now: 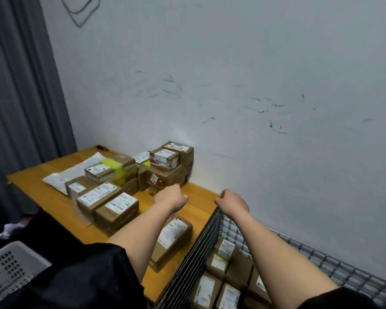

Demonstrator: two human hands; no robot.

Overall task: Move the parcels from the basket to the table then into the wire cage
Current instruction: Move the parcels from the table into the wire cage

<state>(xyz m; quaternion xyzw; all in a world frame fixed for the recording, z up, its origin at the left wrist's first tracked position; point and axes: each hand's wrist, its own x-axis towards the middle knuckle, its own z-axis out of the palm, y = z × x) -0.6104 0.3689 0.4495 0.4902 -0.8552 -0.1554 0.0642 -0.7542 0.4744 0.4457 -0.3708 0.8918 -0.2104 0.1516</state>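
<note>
Head view, all placed against the wooden desk.

Parcels: brown cartons with white labels, stacked on the desk top; tallest stack at the far edge against the wall; one carton alone at the near right, beneath the left forearm; flat grey mailer at the far left.

Wire cage: touching the desk's right edge, holding more parcels.

White basket: off the near left corner.

Left hand: over the desk, fingers curled, gripping nothing visible.

Right hand: fingers curled at the cage's far corner; contact with the wire cannot be told.
</note>
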